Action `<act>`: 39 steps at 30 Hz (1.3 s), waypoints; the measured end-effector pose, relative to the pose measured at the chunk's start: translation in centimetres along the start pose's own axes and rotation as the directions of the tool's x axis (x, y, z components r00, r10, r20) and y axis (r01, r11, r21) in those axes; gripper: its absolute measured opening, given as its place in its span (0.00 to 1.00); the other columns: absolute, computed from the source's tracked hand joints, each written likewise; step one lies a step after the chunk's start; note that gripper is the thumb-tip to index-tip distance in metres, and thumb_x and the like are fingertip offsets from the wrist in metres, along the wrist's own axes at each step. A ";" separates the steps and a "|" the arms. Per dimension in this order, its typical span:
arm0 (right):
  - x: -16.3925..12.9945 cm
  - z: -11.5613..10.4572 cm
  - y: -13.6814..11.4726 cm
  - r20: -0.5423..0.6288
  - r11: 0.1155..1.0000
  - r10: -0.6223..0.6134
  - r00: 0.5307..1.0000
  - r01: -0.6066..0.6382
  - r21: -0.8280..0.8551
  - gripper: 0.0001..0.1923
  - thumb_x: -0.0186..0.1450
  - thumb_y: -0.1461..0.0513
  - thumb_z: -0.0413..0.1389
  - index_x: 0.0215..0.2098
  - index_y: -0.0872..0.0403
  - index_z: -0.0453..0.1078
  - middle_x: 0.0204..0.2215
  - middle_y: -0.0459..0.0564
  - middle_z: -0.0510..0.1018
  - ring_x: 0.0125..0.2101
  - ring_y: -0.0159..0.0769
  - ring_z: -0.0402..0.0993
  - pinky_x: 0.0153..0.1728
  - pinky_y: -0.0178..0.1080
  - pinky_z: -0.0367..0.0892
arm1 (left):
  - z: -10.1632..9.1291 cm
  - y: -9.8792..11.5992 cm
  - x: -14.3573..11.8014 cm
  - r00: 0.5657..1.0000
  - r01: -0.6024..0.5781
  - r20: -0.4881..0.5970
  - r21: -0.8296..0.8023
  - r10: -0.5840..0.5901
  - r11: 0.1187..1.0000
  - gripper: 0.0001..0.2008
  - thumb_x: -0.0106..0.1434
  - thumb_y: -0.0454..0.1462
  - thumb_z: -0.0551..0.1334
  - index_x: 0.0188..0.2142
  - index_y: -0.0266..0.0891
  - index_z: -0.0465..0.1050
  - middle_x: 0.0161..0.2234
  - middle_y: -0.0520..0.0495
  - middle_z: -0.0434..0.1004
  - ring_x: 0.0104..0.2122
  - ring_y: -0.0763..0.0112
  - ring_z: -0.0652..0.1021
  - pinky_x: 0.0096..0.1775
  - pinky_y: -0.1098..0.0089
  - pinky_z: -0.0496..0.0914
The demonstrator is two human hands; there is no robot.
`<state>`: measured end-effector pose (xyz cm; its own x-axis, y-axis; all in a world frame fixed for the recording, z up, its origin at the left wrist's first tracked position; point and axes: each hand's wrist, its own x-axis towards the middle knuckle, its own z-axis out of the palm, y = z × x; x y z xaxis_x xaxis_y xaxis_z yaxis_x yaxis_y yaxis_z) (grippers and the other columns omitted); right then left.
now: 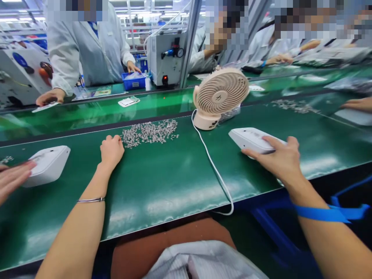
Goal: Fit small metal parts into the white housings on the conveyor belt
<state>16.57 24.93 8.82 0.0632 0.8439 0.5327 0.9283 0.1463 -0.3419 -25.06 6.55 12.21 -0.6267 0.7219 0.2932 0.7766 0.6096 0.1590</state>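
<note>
The left hand (111, 150) rests curled on the green bench (162, 182), its fingers touching the edge of a heap of small silvery metal parts (149, 132). The right hand (280, 159) grips a flat white plastic casing (251, 139) lying beside a beige desk fan (217, 97).

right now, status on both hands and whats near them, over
Left hand closed at the pile of small metal parts. Right hand gripping the white casing. Fan and its cord between the two.
</note>
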 end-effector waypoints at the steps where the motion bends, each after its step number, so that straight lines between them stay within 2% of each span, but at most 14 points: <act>1: -0.1 -0.1 0.1 0.011 0.997 0.041 0.999 -0.042 0.060 0.33 0.41 0.58 0.71 0.45 0.57 0.73 0.46 0.65 0.64 0.49 0.55 0.62 0.48 0.50 0.61 | 0.0 0.0 0.0 1.000 0.001 -0.009 -0.021 -0.001 1.000 0.16 0.60 0.36 0.48 0.38 0.34 0.72 0.40 0.33 0.70 0.40 0.48 0.72 0.39 0.57 0.66; 3: -0.7 -0.7 -0.4 -0.012 0.980 0.058 0.998 -0.055 0.192 0.30 0.40 0.58 0.70 0.42 0.57 0.74 0.39 0.60 0.68 0.47 0.51 0.64 0.48 0.47 0.62 | -0.2 0.0 0.0 0.999 0.005 -0.034 -0.071 -0.008 0.997 0.15 0.59 0.35 0.47 0.36 0.34 0.72 0.38 0.34 0.72 0.39 0.50 0.73 0.39 0.58 0.66; 6: -2.8 -2.9 -3.2 -0.130 0.860 -0.266 0.955 0.296 0.415 0.25 0.47 0.51 0.65 0.39 0.54 0.73 0.39 0.57 0.69 0.43 0.48 0.68 0.46 0.46 0.65 | -0.7 0.5 -0.3 0.996 -0.006 -0.085 -0.168 -0.008 0.986 0.14 0.59 0.34 0.47 0.35 0.34 0.71 0.34 0.38 0.73 0.37 0.56 0.73 0.40 0.61 0.65; 9: -5.7 -5.0 -7.5 -0.070 0.572 -0.664 0.745 0.566 0.594 0.19 0.56 0.54 0.61 0.43 0.53 0.71 0.48 0.59 0.65 0.47 0.47 0.66 0.46 0.45 0.65 | -1.0 1.7 -1.0 0.992 -0.078 -0.122 -0.284 0.044 0.956 0.12 0.60 0.35 0.48 0.34 0.36 0.70 0.30 0.44 0.74 0.33 0.65 0.74 0.39 0.67 0.66; 12: -8.1 -5.8 -11.3 -0.004 0.343 -0.861 0.509 0.585 0.735 0.21 0.58 0.57 0.61 0.48 0.54 0.68 0.54 0.61 0.58 0.53 0.50 0.59 0.49 0.49 0.63 | -1.3 3.2 -2.2 0.982 -0.174 -0.132 -0.393 0.132 0.903 0.10 0.60 0.34 0.50 0.31 0.38 0.69 0.27 0.49 0.73 0.27 0.73 0.72 0.36 0.72 0.66; 14: -8.9 -5.5 -12.9 0.035 0.277 -0.912 0.408 0.550 0.788 0.23 0.58 0.58 0.62 0.50 0.54 0.66 0.56 0.62 0.56 0.55 0.51 0.56 0.51 0.52 0.61 | -1.6 4.2 -3.0 0.975 -0.219 -0.133 -0.453 0.177 0.864 0.08 0.59 0.33 0.52 0.30 0.38 0.69 0.26 0.52 0.73 0.25 0.76 0.71 0.33 0.75 0.66; 16: -8.9 -5.2 -13.9 0.071 0.263 -0.930 0.361 0.518 0.814 0.26 0.56 0.56 0.64 0.50 0.54 0.66 0.57 0.61 0.55 0.56 0.53 0.54 0.52 0.54 0.59 | -2.0 5.0 -3.7 0.969 -0.245 -0.132 -0.501 0.207 0.830 0.07 0.58 0.33 0.53 0.28 0.38 0.69 0.25 0.53 0.73 0.24 0.78 0.70 0.31 0.76 0.65; 18: -8.4 -5.2 -14.9 0.098 0.284 -0.921 0.376 0.478 0.832 0.26 0.55 0.54 0.64 0.50 0.53 0.67 0.57 0.60 0.56 0.56 0.53 0.54 0.53 0.57 0.57 | -2.6 5.8 -4.3 0.963 -0.269 -0.131 -0.560 0.236 0.783 0.05 0.57 0.33 0.55 0.27 0.38 0.69 0.24 0.54 0.72 0.24 0.79 0.70 0.31 0.78 0.65; 22: -7.0 -5.3 -18.0 0.109 0.326 -0.828 0.551 0.313 0.892 0.15 0.60 0.55 0.58 0.44 0.53 0.70 0.47 0.54 0.69 0.48 0.46 0.66 0.50 0.50 0.63 | -3.4 6.9 -5.4 0.941 -0.323 -0.168 -0.707 0.294 0.629 0.02 0.54 0.32 0.58 0.27 0.38 0.69 0.24 0.56 0.72 0.24 0.80 0.70 0.30 0.78 0.66; 24: -6.4 -4.8 -19.8 0.176 0.335 -0.788 0.589 0.171 0.927 0.12 0.60 0.56 0.57 0.39 0.54 0.71 0.37 0.51 0.74 0.39 0.41 0.71 0.44 0.45 0.68 | -3.6 7.1 -5.9 0.927 -0.359 -0.202 -0.720 0.315 0.593 0.02 0.54 0.31 0.58 0.28 0.38 0.69 0.24 0.56 0.72 0.24 0.81 0.70 0.30 0.79 0.65; 28: -5.7 -3.0 -21.9 0.369 0.350 -0.776 0.511 -0.138 0.927 0.13 0.56 0.54 0.58 0.30 0.56 0.71 0.28 0.48 0.74 0.30 0.37 0.71 0.33 0.38 0.69 | -3.5 7.2 -6.3 0.907 -0.416 -0.263 -0.684 0.330 0.599 0.03 0.55 0.31 0.57 0.29 0.38 0.68 0.27 0.55 0.74 0.25 0.81 0.71 0.29 0.78 0.66; 31: -5.6 -2.2 -22.1 0.428 0.349 -0.773 0.468 -0.250 0.903 0.14 0.54 0.52 0.60 0.26 0.56 0.70 0.26 0.47 0.73 0.28 0.35 0.69 0.30 0.35 0.67 | -3.4 7.2 -6.4 0.912 -0.405 -0.243 -0.656 0.330 0.637 0.03 0.56 0.33 0.56 0.30 0.39 0.69 0.29 0.54 0.75 0.27 0.78 0.73 0.33 0.76 0.68; 35: -5.2 -1.7 -21.5 0.388 0.344 -0.740 0.549 -0.188 0.920 0.12 0.54 0.54 0.59 0.24 0.55 0.68 0.23 0.46 0.70 0.25 0.33 0.66 0.26 0.33 0.64 | -3.7 7.4 -6.7 0.906 -0.376 -0.073 -0.589 0.417 0.715 0.18 0.55 0.36 0.59 0.46 0.36 0.67 0.45 0.45 0.75 0.42 0.67 0.74 0.46 0.65 0.68; 39: -4.4 -1.6 -20.5 0.323 0.377 -0.624 0.712 -0.089 0.922 0.10 0.54 0.55 0.59 0.24 0.53 0.68 0.23 0.46 0.70 0.25 0.35 0.66 0.24 0.36 0.64 | -4.8 7.6 -7.1 0.791 -0.346 0.319 -0.471 0.522 0.811 0.25 0.55 0.43 0.60 0.52 0.36 0.64 0.41 0.42 0.76 0.42 0.58 0.75 0.40 0.62 0.70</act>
<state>-2.14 17.39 14.74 -0.6527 0.6760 0.3420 0.0063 0.4563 -0.8898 -14.38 4.47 15.81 -0.1103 0.9938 0.0143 0.8769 0.0906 0.4720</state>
